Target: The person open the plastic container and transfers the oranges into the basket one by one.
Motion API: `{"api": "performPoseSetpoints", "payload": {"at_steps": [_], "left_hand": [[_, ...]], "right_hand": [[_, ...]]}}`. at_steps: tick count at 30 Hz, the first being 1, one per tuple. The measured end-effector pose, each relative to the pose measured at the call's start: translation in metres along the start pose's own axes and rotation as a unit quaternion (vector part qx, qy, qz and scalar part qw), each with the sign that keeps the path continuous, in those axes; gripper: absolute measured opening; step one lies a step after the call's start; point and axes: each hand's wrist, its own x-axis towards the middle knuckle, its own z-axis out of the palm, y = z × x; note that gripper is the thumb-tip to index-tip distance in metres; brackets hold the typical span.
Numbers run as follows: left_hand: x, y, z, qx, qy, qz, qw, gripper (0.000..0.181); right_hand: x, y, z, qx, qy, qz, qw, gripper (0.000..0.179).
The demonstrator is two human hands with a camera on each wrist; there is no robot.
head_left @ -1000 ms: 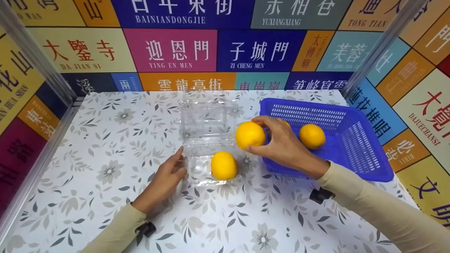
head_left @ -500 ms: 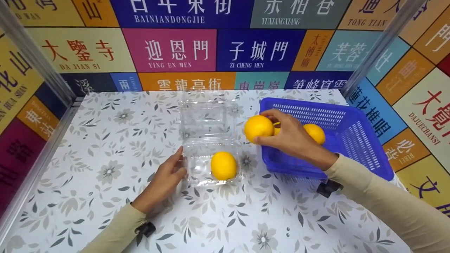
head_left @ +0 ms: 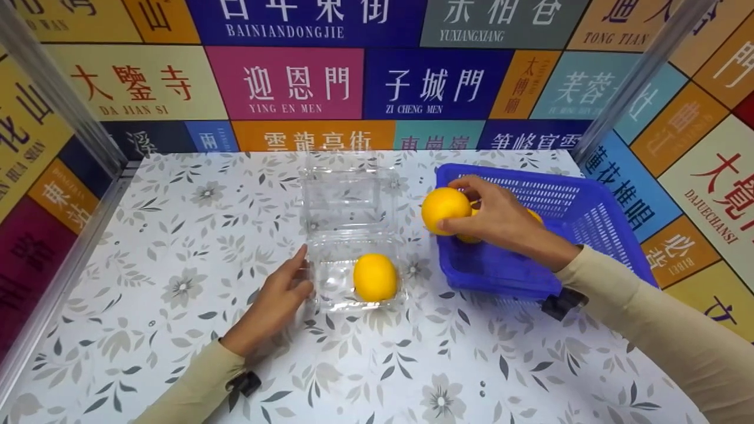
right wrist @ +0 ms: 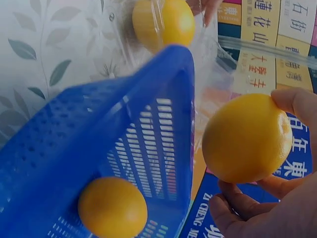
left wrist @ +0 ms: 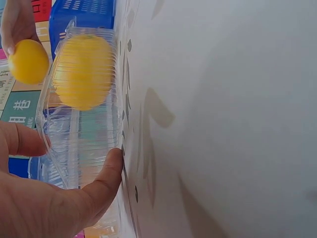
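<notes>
My right hand (head_left: pixel 500 218) pinches an orange (head_left: pixel 446 211) between thumb and fingers, above the left rim of the blue plastic basket (head_left: pixel 500 285). Two more oranges lie in the basket, partly covered by that hand in the head view; one orange (right wrist: pixel 113 207) shows fully in the right wrist view. A clear plastic clamshell box (head_left: pixel 330 294) stands with its lid (head_left: pixel 344 197) laid back. Inside its base, on the right side, sits another orange (head_left: pixel 375 278). My left hand (head_left: pixel 277 306) touches the box's left side with extended fingers, and the left wrist view shows fingertips (left wrist: pixel 115 157) against the clear wall.
A white tabletop with a leaf-and-flower print (head_left: pixel 353 371) lies under everything. Panels with Chinese lettering (head_left: pixel 285 82) close off the back and both sides, with metal posts (head_left: pixel 645 70) at the corners. The basket stands to the right of the box.
My right hand has carried its orange rightward and back, from beside the box to over the basket's left rim. The left hand, the box and the orange in it have stayed put.
</notes>
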Motion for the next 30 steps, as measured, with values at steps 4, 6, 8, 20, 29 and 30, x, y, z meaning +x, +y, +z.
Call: {"api": "performPoseSetpoints", "payload": {"at_steps": [4,6,8,20,29,30], "left_hand": [[0.000,0.000,0.000,0.000,-0.002,0.000,1.0000,0.079],[-0.001,0.000,-0.001,0.001,-0.002,-0.001,1.0000,0.079],[-0.001,0.000,-0.001,0.004,-0.001,-0.001,1.0000,0.080],[0.000,0.000,-0.001,0.015,-0.008,-0.005,0.9998,0.080],[0.000,0.000,-0.001,0.013,-0.003,0.002,0.9999,0.079],[0.000,0.001,-0.001,0.011,-0.002,0.003,0.9999,0.079]], "right_hand": [[0.002,0.002,-0.008,-0.003,-0.010,0.001,0.9999,0.082],[0.003,0.003,-0.011,0.009,-0.016,0.005,0.9998,0.084],[0.004,0.004,-0.014,0.015,-0.019,0.010,0.9997,0.086],[0.013,0.011,-0.028,-0.040,-0.041,0.031,0.9979,0.083],[0.024,0.025,-0.042,-0.073,-0.068,0.056,0.9935,0.094],[0.025,0.027,-0.043,-0.075,-0.070,0.058,0.9930,0.095]]}}
